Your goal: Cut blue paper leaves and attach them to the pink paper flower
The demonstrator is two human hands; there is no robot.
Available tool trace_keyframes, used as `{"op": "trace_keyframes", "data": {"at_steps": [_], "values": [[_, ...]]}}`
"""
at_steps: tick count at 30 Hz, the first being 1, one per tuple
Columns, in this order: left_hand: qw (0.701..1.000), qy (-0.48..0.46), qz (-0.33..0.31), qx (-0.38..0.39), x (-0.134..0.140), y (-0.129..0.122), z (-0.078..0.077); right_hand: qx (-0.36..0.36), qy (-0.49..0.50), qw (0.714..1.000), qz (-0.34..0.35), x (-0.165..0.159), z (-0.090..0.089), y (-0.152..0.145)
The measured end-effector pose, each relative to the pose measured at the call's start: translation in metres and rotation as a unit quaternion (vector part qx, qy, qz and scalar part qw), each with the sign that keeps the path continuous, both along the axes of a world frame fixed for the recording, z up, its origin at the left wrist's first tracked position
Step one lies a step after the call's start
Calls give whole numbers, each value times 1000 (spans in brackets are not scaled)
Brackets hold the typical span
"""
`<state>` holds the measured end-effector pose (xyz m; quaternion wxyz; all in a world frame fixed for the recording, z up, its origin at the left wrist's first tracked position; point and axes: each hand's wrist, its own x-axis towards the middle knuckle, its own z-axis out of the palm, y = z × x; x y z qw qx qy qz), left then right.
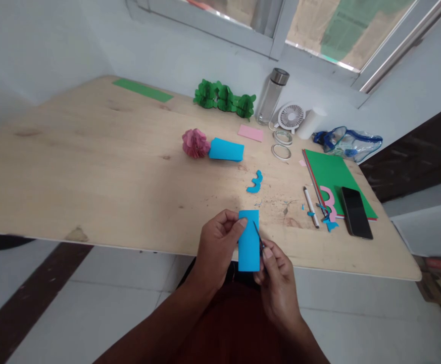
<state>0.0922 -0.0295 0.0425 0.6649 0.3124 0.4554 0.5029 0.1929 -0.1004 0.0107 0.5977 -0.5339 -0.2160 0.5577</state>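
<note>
My left hand (219, 245) pinches the left edge of a blue paper strip (248, 253), thumb on top, just over the table's front edge. In my right hand (277, 273) is a small pair of dark scissors (260, 239), its blade lying against the strip's right side. The scissor handles are mostly hidden by my fingers. Beyond the strip, a scalloped blue paper piece (256, 183) rests on the table. Farther back lie a folded blue paper (226, 150) and a pink paper flower (195, 143).
On the wooden table (102, 167), green paper pompoms (225, 97), a glass bottle (270, 98), a small fan (291, 117) and tape rolls (281, 151) stand or lie at the back. To the right are a marker (311, 207), green sheets (332, 174) and a phone (356, 212).
</note>
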Motion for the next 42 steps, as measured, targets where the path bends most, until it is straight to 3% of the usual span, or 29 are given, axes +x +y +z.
{"op": "trace_keyframes", "data": {"at_steps": [29, 42], "values": [[997, -51, 24, -48, 5, -11, 6, -11, -33, 999, -4, 0, -5, -3], [995, -79, 23, -63, 6, -14, 5, -25, -38, 998, -37, -1, -6, -5]]}}
